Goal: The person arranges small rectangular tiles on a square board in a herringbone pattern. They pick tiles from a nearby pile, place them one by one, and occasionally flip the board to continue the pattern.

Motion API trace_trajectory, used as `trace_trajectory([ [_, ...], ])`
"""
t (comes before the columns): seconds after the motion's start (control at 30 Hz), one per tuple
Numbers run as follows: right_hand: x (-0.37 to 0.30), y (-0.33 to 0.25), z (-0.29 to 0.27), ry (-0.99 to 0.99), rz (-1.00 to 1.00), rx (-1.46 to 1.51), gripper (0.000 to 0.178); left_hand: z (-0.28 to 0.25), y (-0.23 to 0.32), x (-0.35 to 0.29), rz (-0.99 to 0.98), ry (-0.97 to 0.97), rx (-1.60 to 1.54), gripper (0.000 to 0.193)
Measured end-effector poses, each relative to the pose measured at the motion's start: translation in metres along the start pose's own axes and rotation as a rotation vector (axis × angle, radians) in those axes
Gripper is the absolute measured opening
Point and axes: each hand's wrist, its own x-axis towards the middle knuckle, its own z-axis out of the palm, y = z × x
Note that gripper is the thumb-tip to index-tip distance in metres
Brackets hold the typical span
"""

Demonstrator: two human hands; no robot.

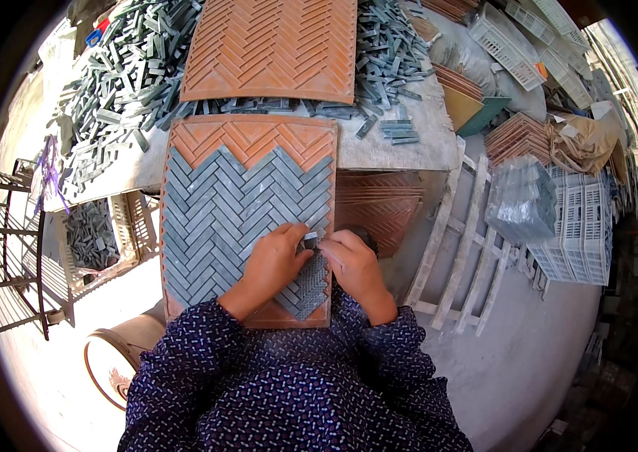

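Note:
An orange herringbone mould tray (251, 126) stands in front of me, its far end at the table edge. Grey-green stone strips (217, 196) fill most of it in a zigzag pattern. Over its lower right part my left hand (275, 260) is closed, thumb and fingers at a small grey stone piece (310, 238). My right hand (356, 265) is pinched beside that piece; its fingertips partly hide what they hold. Below the hands, a darker, finely textured patch (313, 285) shows among the strips.
A second orange mould (270, 49) lies farther back on the table (409, 143), between heaps of loose strips (134, 68). At left are a crate of strips (124, 226) and a bucket (119, 358). A wooden pallet (454, 241), stacked moulds (379, 203) and white crates (578, 226) stand right.

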Motion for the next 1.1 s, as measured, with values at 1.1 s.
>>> trace_trajectory([
  [1.1,0.001,0.003,0.000,-0.014,0.247,0.193,0.023,0.003,0.000,-0.005,0.078,-0.013,0.107,0.030],
])
